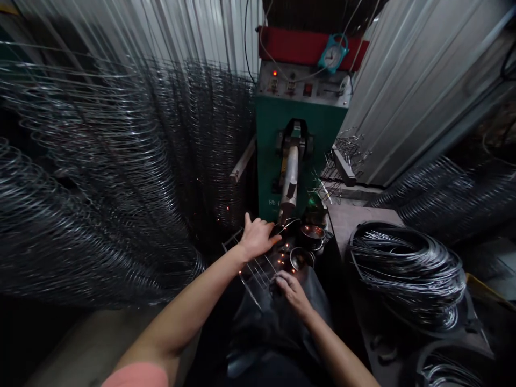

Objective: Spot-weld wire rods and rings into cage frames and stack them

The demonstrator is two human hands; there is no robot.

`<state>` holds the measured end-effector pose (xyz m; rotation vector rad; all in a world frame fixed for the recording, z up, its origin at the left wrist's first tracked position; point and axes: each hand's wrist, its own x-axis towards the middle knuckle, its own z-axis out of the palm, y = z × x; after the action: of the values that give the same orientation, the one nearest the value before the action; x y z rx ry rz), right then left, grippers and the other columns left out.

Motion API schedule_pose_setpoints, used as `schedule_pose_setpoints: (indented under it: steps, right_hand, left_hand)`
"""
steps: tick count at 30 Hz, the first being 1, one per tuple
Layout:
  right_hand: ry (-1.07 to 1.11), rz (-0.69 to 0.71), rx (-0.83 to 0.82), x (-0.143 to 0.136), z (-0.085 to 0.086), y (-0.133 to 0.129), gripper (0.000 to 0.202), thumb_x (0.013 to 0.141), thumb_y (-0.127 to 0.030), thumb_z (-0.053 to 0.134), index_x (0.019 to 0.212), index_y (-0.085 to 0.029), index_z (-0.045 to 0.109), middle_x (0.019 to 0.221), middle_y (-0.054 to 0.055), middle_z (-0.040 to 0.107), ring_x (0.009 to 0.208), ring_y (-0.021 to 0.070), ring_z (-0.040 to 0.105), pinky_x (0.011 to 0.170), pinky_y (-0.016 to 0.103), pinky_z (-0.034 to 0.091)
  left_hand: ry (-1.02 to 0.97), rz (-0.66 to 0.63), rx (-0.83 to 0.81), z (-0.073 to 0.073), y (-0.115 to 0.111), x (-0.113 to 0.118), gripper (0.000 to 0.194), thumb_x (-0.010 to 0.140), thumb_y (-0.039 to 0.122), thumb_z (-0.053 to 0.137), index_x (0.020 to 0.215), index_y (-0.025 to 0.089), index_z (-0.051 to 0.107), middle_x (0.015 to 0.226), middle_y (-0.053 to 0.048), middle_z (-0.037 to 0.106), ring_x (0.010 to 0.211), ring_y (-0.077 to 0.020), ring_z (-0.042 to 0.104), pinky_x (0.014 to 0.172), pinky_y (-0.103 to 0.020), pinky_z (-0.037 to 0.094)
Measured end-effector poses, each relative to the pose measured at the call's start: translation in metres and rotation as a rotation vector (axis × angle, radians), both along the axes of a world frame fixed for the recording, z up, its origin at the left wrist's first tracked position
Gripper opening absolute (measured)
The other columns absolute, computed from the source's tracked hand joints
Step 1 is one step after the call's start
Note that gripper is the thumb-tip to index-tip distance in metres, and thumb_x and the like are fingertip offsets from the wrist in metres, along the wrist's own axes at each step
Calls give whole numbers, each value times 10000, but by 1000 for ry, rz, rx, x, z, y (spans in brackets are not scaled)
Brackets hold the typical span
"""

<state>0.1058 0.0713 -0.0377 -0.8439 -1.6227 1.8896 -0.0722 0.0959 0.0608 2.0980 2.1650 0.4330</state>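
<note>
A wire rack [260,275] of thin parallel metal rods is held tilted over my lap, its far end close below the tip of a welding machine's metal arm [291,174]. My left hand [258,239] lies over the rack's far part, fingers bent around it with one finger sticking up. With bent fingertips my right hand [293,294] grips the rack's near right edge. Orange sparks [282,257] scatter between the hands and the arm. A dark apron [278,322] covers my lap. The undersides of both hands are hidden.
The green machine [268,140] carries a control panel with a red light and a teal clock [334,54]. Tall stacks of wire rings [133,140] crowd the left. At right, a bench [342,220] bears coiled wire hoops [407,269]. Small metal bowls [312,232] sit below the arm.
</note>
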Motion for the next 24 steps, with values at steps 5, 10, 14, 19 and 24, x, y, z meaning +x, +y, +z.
schedule_pose_setpoints:
  steps: [5,10,14,19,24]
  right_hand:
    - [27,-218,-141,14,34,-26,338,750,-534,569,730,-197,596,619,-6,564,535,114,503,499,223,403]
    - [128,-345,-357,7,62,-36,338,701,-512,628,741,-180,576,587,-15,558,468,90,494,351,163,291]
    - [162,-341,-387,-7,74,-46,341,687,-493,639,711,-160,573,582,1,573,458,85,497,321,146,248]
    - [-14,-224,-50,26,77,-41,375,742,-518,560,888,-181,632,711,40,655,543,135,574,486,240,442]
    - [-1130,-655,521,199,64,-32,91,714,-262,612,766,-211,667,855,135,685,787,274,636,660,365,446]
  left_hand:
    - [-155,-185,197,-19,-105,-24,804,649,606,594,1322,205,411,1301,-155,486,1220,-301,407,1063,-512,159]
    - [-208,-289,126,-77,-185,-26,569,639,468,673,1176,320,558,1288,-103,514,1236,-335,400,1042,-603,91]
    - [-230,-276,185,-105,-187,-19,437,695,350,642,1125,292,587,1256,-109,539,1242,-321,399,1035,-622,89]
    - [-417,-267,260,-116,-185,-14,472,591,326,720,1048,273,610,1115,-95,597,1143,-312,497,1044,-561,236]
    - [-797,18,357,-106,-190,-11,824,387,306,828,1156,255,538,1186,-109,516,1147,-340,466,1009,-529,326]
